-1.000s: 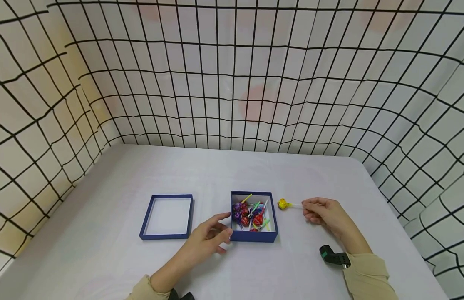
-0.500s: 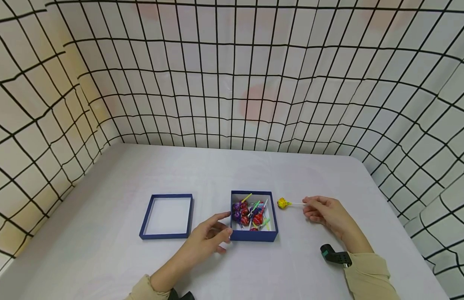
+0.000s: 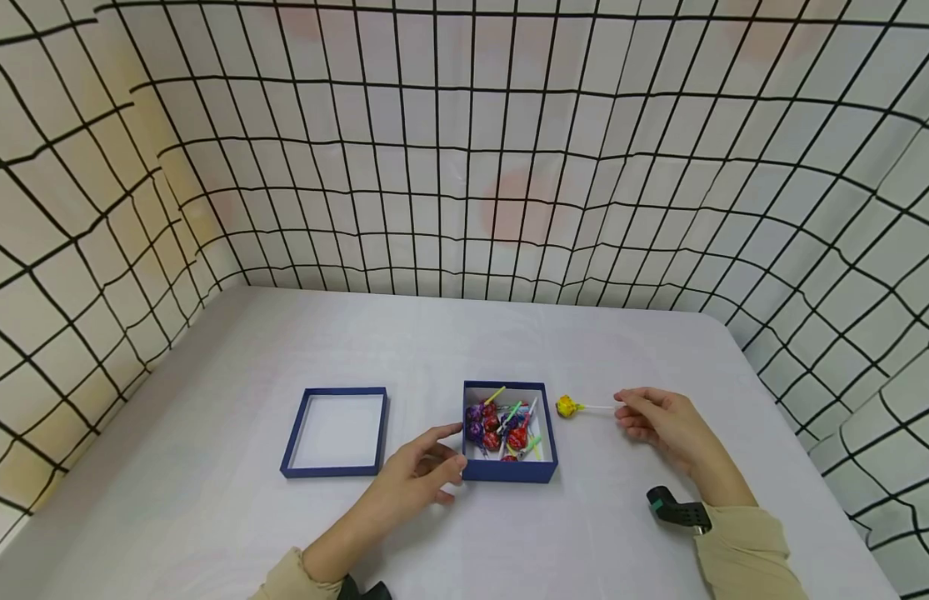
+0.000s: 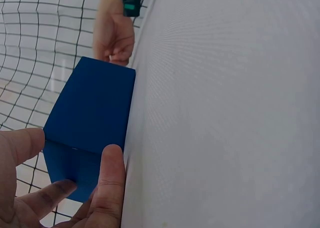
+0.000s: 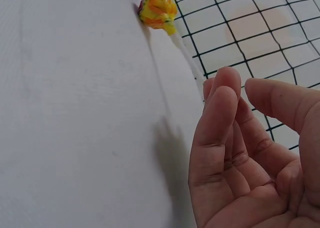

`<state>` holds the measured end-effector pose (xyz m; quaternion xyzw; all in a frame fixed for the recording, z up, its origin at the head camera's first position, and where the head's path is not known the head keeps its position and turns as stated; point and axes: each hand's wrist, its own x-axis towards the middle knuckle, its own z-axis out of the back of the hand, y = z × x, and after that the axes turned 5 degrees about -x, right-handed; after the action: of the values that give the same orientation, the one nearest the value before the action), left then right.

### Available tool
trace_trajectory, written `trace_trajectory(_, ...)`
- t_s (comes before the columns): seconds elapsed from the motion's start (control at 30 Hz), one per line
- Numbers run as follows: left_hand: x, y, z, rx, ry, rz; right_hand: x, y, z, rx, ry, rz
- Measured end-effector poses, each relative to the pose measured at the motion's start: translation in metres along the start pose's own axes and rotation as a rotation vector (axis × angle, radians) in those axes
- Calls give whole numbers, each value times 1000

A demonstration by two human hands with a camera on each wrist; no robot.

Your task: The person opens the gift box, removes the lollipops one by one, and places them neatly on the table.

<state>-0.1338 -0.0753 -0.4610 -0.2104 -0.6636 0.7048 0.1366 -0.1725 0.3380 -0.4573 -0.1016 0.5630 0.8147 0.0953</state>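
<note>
Head view: spread left hand [image 3: 419,477] is touching the square blue box [image 3: 509,472]; parted, seemingly empty right hand [image 3: 665,423] is risking brushing the round yellow lollipop [image 3: 566,407] away.

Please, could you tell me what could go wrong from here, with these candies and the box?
The yellow lollipop might slip or roll: only the far end of its thin white stick meets the right hand.
The left hand touches the blue box from one side, so a push could slide it.
Inside, the candy sticks cross, so lifting one might drag others.
</note>
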Motion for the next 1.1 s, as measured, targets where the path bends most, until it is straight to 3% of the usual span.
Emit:
trace_trajectory(0.43,1,-1,1,5,0,-27,-7,39,2,-181,50,88)
trace_trajectory(0.77,2,2,2,-6,-3,-34,-10,86,-20,-392,179,180)
trace_trajectory(1.1,0,4,1,-16,-13,-35,-3,113,-47,-499,289,252)
